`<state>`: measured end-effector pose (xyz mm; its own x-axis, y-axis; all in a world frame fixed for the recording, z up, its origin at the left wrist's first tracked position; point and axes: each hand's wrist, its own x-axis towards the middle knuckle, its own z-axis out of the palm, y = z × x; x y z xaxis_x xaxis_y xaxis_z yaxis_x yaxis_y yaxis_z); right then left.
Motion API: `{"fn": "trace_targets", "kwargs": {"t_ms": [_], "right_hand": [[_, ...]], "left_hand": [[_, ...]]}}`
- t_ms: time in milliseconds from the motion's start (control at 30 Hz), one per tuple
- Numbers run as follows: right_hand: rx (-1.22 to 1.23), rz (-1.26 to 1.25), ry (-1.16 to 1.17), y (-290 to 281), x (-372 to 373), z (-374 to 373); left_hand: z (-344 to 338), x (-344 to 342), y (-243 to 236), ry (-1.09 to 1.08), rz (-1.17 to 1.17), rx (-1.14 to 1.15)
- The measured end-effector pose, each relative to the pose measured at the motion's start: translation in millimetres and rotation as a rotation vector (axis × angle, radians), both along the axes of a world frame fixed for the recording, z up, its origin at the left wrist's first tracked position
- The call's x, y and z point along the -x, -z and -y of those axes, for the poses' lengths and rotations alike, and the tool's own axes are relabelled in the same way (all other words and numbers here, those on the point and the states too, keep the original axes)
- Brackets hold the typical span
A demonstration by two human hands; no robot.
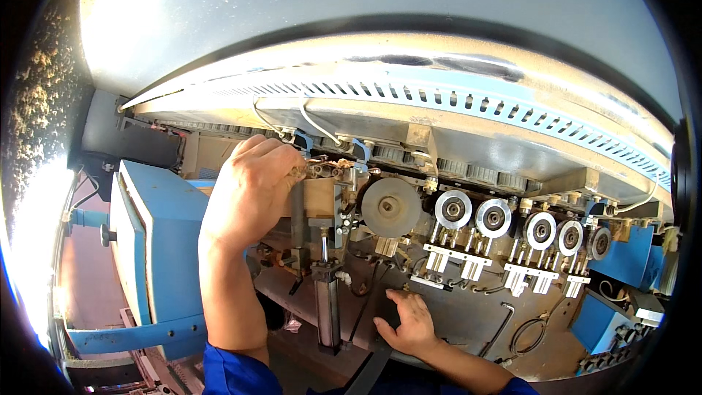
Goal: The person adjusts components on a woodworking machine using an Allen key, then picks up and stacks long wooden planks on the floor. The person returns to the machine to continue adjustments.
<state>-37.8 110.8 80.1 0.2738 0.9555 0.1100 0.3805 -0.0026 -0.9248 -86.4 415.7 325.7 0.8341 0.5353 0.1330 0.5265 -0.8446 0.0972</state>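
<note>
My left hand (252, 186) reaches up to a metal mechanism (340, 172) on the machine, its fingers curled in by the mechanism's left end. What those fingers grip is hidden behind the hand. Just below them stands a dark upright rod (297, 216). Lower down, my right hand (411, 322) rests on the grey metal panel (457, 322), thumb and forefinger apart, with nothing seen in it. A large grey disc (391, 207) sits between and above the two hands. Below the mechanism is an upright pneumatic cylinder (327, 314).
Several silver-rimmed rollers (493, 218) run off to the right above white metal blocks (468, 263). An L-shaped hex key (497, 329) and a coiled cable (528, 336) lie on the panel. A blue housing (164, 241) stands left; a slotted light-blue strip (439, 96) arcs overhead.
</note>
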Motion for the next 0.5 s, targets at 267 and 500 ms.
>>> {"fn": "trace_targets", "kwargs": {"t_ms": [267, 500], "right_hand": [[0.018, -0.017, -0.02, 0.6, 0.4, 0.7], [0.04, -0.027, -0.03, -0.1, -1.3, 1.8]], "left_hand": [[-26.6, -9.0, -4.5, -0.018, 0.013, 0.113], [-42.2, -26.8, -19.6, -0.194, -0.191, 0.29]]}}
